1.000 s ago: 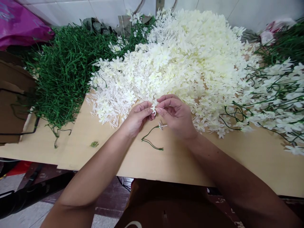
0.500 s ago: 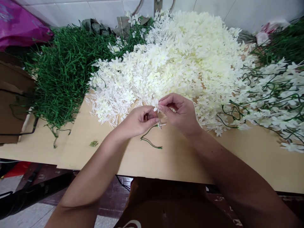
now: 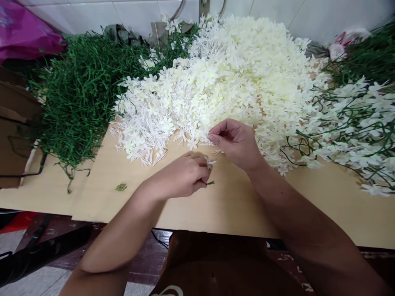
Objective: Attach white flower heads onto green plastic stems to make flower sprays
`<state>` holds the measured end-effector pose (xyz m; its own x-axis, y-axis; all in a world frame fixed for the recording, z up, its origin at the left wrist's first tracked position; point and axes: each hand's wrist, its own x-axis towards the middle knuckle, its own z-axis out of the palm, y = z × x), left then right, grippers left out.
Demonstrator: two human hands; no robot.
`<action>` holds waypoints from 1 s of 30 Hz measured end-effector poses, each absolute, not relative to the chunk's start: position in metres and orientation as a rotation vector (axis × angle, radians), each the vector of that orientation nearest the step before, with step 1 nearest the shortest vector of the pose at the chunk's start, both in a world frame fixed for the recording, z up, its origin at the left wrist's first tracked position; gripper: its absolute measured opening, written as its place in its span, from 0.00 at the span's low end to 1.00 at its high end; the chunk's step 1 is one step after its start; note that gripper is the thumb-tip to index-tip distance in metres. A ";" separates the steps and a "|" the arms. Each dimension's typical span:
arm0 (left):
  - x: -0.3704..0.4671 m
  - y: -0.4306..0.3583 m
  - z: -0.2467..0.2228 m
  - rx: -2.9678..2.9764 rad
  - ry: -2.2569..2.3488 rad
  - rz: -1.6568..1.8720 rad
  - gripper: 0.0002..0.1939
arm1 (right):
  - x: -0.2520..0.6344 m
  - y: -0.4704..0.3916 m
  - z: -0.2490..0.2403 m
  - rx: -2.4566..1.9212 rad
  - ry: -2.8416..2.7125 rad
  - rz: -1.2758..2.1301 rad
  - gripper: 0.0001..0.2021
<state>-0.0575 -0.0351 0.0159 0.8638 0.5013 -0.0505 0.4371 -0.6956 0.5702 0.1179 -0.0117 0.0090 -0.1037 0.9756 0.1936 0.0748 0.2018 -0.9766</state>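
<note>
My left hand (image 3: 191, 174) is lowered to the tabletop, its fingers curled over a green plastic stem (image 3: 210, 183), most of which they cover. By its fingertips shows a white artificial flower (image 3: 210, 162), beside the covered stem; whether the two are joined is hidden. Up and to the right, my right hand (image 3: 237, 143) pinches thumb and forefinger together at a white artificial flower (image 3: 203, 134), hard to separate by eye from the blossoms behind it. A large heap of white flowers (image 3: 247, 74) with thin pale stalks lies just beyond both hands.
A heap of green stems (image 3: 83, 90) fills the left, near a cardboard box (image 3: 18, 135). Flowers on green stems (image 3: 364, 131) lie at right. A small green scrap (image 3: 121, 187) rests on the table (image 3: 234, 213). A purple bag (image 3: 27, 31) stands at back left.
My hands have parted. The left has come down and closed over the green stem that lay on the table; the right has stayed nearly in place, still pinched, beside the heap.
</note>
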 end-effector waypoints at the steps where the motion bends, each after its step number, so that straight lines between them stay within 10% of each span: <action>1: -0.058 -0.035 0.015 2.453 0.697 0.167 0.05 | 0.119 -0.011 0.009 -1.074 -1.425 1.085 0.11; 30: -0.055 -0.013 -0.001 1.238 1.078 1.082 0.17 | 0.121 -0.005 0.005 -0.986 -1.306 1.372 0.20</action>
<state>-0.0551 -0.0126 -0.0007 0.1639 0.9861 -0.0263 -0.0295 0.0316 0.9991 0.1206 -0.0053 0.0049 -0.2077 0.9763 0.0611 -0.1091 0.0390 -0.9933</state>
